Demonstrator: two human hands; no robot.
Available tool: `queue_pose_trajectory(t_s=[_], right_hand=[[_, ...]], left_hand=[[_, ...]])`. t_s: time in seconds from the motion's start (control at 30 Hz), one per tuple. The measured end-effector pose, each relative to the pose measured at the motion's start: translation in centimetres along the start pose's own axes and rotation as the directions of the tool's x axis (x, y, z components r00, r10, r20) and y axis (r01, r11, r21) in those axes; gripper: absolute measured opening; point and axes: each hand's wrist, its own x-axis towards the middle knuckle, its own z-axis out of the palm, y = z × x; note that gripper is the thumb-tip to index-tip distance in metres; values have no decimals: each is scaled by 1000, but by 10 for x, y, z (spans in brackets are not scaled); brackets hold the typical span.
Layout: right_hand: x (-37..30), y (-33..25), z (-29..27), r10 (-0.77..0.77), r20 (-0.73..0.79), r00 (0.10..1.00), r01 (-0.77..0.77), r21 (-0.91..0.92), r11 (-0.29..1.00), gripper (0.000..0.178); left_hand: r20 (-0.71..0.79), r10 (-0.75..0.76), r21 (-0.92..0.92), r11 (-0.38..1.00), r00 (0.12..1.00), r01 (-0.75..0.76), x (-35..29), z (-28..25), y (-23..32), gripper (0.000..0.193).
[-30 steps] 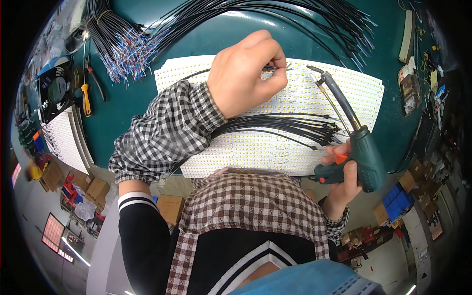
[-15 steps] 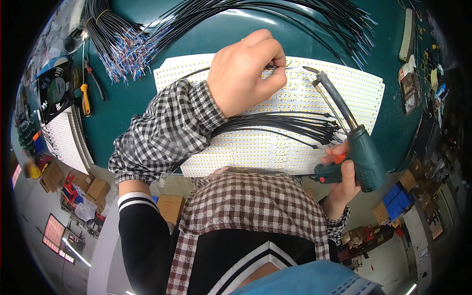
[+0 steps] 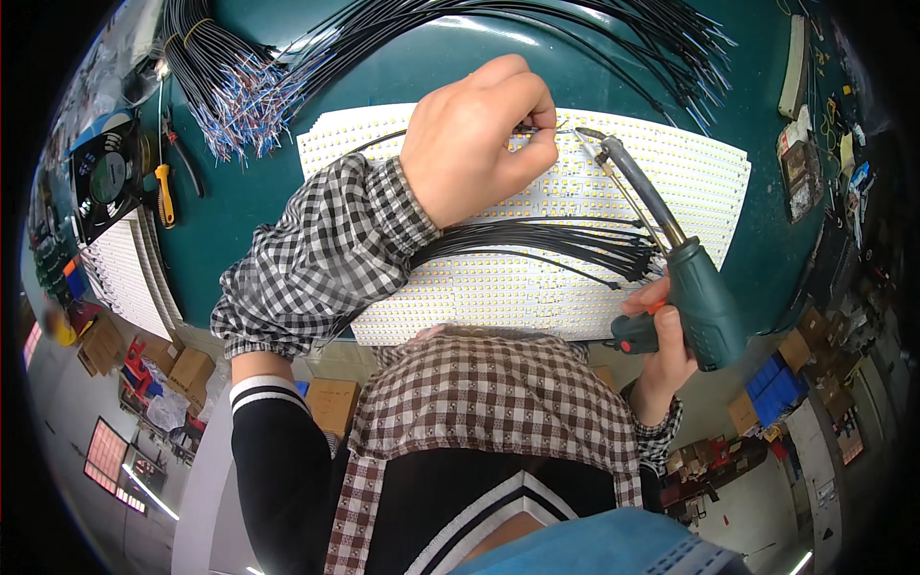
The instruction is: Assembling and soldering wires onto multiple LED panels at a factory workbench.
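Note:
My left hand (image 3: pixel 482 142) is closed in a pinch on a black cable (image 3: pixel 383 140), whose thin stripped wires stick out past the fingertips over a white LED board (image 3: pixel 661 158). Wrapped round its grip, my right hand (image 3: pixel 661 350) holds a green soldering gun (image 3: pixel 707 302) with a red trigger. The gun's dark tip (image 3: pixel 586 132) is at or very close to the wire ends; whether it touches them cannot be made out. Several black cables (image 3: pixel 546 244) lie bunched across the boards below my left hand.
A large bundle of black cables (image 3: pixel 230 86) with bared ends lies at the far left of the green table (image 3: pixel 259 187). Pliers (image 3: pixel 182 158), a yellow-handled screwdriver (image 3: pixel 166 196), a fan (image 3: pixel 105 177) and more LED boards (image 3: pixel 129 268) are at the left. Small tools and scraps line the right edge.
The soldering gun has moved slightly left, bringing its tip closer to the wire ends by my left fingers. My left hand has hardly moved and still pinches the cable.

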Motion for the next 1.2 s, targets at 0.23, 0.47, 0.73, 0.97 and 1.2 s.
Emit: queue_pose_trajectory(t_s=[0.23, 0.47, 0.73, 0.97, 1.2], right_hand=[[1, 1, 1, 1, 3, 1000, -1, -17, 1000, 48], [3, 1, 2, 3, 14, 1000, -3, -36, 999, 47], [2, 2, 0, -15, 19, 1000, 15, -27, 1000, 47], [2, 4, -3, -45, 13, 999, 45, 10, 999, 47], [4, -3, 4, -25, -34, 999, 25, -3, 1000, 44]], left_hand=[[2, -1, 3, 1000, 1000, 1, 0, 0, 0, 9], [1, 7, 8, 1000, 1000, -7, 2, 0, -1, 9], [-12, 21, 23, 1000, 1000, -21, 2, 1, -1, 10], [2, 1, 28, 1000, 1000, -1, 2, 0, 1, 9], [18, -13, 23, 1000, 1000, 12, 2, 0, 0, 9]])
